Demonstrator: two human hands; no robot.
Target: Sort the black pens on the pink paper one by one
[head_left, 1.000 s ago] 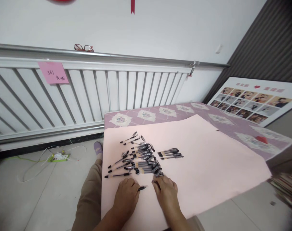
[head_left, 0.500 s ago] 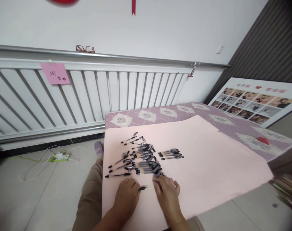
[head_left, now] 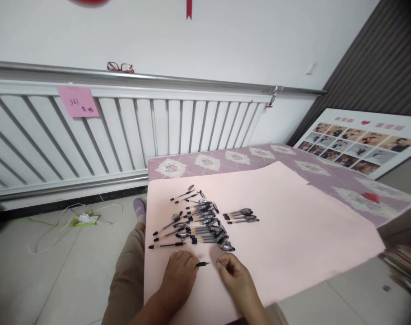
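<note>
1. Your left hand [head_left: 179, 275] rests knuckles-up on the pink sheet [head_left: 293, 212], its grip curled around a pen [head_left: 202, 264]. Only the dark tip of this pen shows past the fingers, and it points right; the long axis runs left to right, roughly level with the near edge of the counter [head_left: 327, 178].
2. Behind your left hand, single pens [head_left: 166, 245] lie spread on the sheet, their long axes running left to right, some slanted up to the right.
3. The pile of pens [head_left: 202, 223] lies just beyond both hands, most barrels left to right, black caps crowded at its right end.
4. Your right hand [head_left: 234, 273] faces the pen tip from the right, near it; the fingers are bent inward. You cannot tell whether this grip pinches anything, since its fingertips look blurred.
5. A small row of pens [head_left: 241, 215] lies apart, to the right of the pile.
6. Change since one second ago: your right hand has drawn back from the pile's right end and curled; your left hand has kept its place.
7. The pen's barrel is hidden inside your left hand.
</note>
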